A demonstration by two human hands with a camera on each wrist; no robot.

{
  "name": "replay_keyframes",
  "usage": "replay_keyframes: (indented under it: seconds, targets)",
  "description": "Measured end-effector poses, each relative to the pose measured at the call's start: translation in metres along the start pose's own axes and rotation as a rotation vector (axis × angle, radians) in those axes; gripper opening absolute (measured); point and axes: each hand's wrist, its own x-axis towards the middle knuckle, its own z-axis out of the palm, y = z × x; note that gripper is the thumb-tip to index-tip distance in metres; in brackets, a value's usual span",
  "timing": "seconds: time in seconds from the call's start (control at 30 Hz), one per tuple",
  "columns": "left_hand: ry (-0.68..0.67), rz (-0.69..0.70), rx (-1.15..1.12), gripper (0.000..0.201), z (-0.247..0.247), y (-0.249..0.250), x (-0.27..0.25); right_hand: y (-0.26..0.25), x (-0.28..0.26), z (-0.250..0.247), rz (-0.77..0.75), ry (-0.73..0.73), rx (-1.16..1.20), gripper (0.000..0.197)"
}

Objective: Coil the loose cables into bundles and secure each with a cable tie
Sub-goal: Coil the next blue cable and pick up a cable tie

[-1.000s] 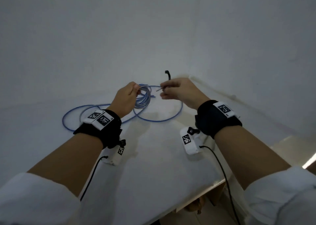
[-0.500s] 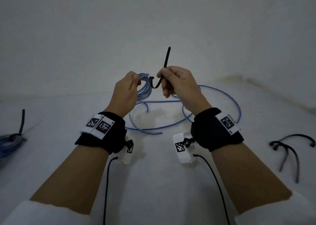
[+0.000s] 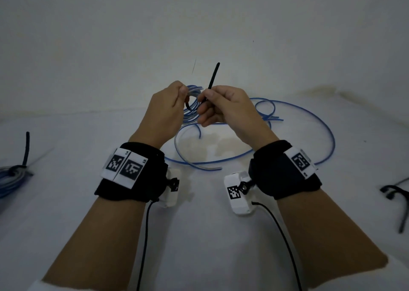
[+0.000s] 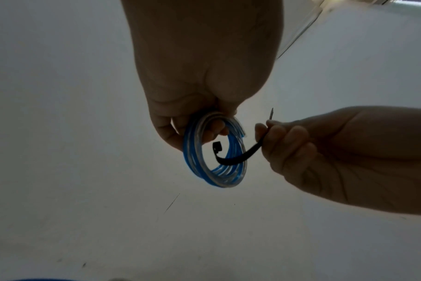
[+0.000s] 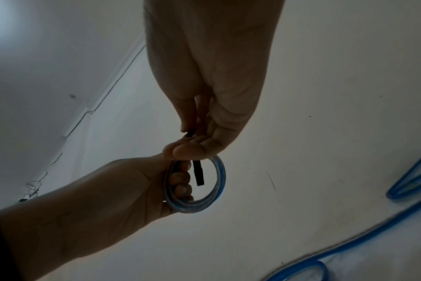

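My left hand (image 3: 168,107) grips a small coil of blue cable (image 3: 192,105), held upright above the table; its fingers curl round the coil's rim (image 4: 195,152). My right hand (image 3: 223,105) pinches a black cable tie (image 3: 213,76) whose tail points up. The tie's head end (image 4: 218,147) curves through the middle of the coil (image 5: 219,176), with the tie's head (image 5: 198,174) hanging inside the ring. Both hands (image 5: 192,150) nearly touch.
Loose blue cable (image 3: 309,124) loops across the white table (image 3: 210,235) behind and right of my hands. A tied blue bundle (image 3: 11,178) with a black tie lies at the far left. Spare black ties (image 3: 398,197) lie at the right edge.
The hands have come closer together. The tie's head end has passed from beside the coil into its middle. The camera has tilted since one second ago.
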Motion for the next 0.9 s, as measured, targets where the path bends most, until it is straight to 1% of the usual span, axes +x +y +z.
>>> replay_keyframes:
  seconds: [0.23,0.4,0.6,0.73,0.8,0.9]
  targets:
    - [-0.009,-0.035,0.042,0.029,0.0,-0.003,-0.003,0.003,-0.001,0.005,-0.056,-0.028,0.086,0.019]
    - [-0.008,-0.031,0.081,0.028,0.003,-0.002,-0.004,0.004,-0.002,0.007,-0.102,-0.034,0.077,0.018]
    - [0.016,-0.071,0.067,0.029,-0.003,-0.004,0.0,0.005,-0.003,0.009,-0.139,-0.06,0.127,0.019]
    - [0.017,-0.087,0.014,0.028,-0.006,-0.005,0.0,0.004,-0.004,0.01,-0.135,-0.08,0.129,0.02]
    - [0.01,-0.072,-0.022,0.025,-0.007,-0.005,0.0,0.003,-0.005,0.009,-0.126,-0.062,0.095,0.023]
    - [-0.019,-0.01,-0.014,0.024,-0.006,-0.005,0.0,0.003,-0.004,0.007,-0.149,0.026,0.017,0.029]
